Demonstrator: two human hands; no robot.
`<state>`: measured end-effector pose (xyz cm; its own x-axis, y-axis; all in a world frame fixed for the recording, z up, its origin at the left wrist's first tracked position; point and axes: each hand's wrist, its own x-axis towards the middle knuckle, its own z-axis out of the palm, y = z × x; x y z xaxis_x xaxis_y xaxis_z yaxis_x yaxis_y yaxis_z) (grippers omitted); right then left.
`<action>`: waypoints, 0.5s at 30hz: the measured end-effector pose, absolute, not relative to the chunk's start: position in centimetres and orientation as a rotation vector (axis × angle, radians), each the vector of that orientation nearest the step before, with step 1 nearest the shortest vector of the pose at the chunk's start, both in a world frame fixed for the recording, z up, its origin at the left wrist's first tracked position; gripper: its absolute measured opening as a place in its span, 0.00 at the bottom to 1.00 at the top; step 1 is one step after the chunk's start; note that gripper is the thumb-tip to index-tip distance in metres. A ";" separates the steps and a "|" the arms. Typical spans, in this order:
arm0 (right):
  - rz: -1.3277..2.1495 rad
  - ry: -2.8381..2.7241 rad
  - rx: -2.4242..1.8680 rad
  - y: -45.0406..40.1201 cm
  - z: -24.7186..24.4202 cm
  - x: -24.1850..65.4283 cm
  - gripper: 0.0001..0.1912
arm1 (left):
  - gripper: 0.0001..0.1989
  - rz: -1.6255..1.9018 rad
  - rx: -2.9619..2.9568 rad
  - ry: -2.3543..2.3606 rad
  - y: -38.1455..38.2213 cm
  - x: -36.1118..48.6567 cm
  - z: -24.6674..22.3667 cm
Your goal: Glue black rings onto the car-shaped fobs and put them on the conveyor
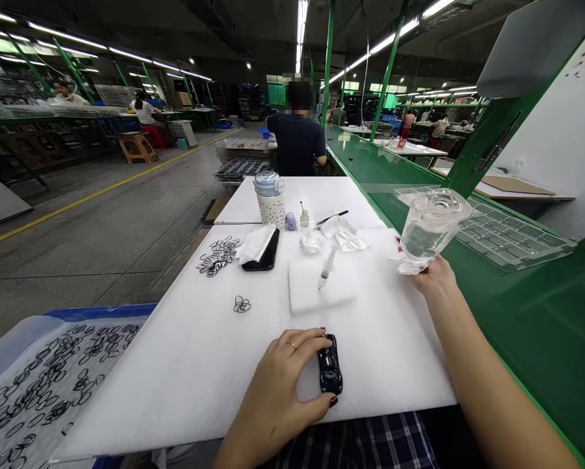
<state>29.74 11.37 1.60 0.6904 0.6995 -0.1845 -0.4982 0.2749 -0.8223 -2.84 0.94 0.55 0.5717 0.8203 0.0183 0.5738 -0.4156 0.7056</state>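
A small glossy black toy car [330, 365] lies on the white table top [209, 384]. My left hand [287, 378] is closed around it, fingertips at its far end and thumb at its near end. On the right, my right hand [434, 277] grips a clear bottle [432, 225] from below, with its broad round base turned up. A crumpled white tissue [412, 264] is at the bottle's lower end by my fingers. Beyond the car, a syringe [327, 268] with an orange tip rests on a white foam pad [305, 293].
Black rings lie in a pile [219, 254] and a small group [242, 304] at left, with many more in a blue bin [43, 384]. Behind are a phone [268, 257], lidded cup [270, 202], tweezers [334, 217] and tissues [346, 234]. A green conveyor [507, 299] runs right; a person [297, 140] sits ahead.
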 end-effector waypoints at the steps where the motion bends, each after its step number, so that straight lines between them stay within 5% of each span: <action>1: 0.863 -0.187 -1.002 11.1 1.4 29.9 0.13 | 0.26 0.483 2.145 1.105 0.9 -2.9 0.5; 8: 0.973 0.000 -0.940 9.5 1.5 30.1 0.17 | 0.31 0.478 2.088 1.092 0.8 -3.3 0.9; 15: 1.027 0.050 -0.876 9.2 1.6 29.8 0.24 | 0.17 0.668 2.059 1.682 5.3 -9.2 1.8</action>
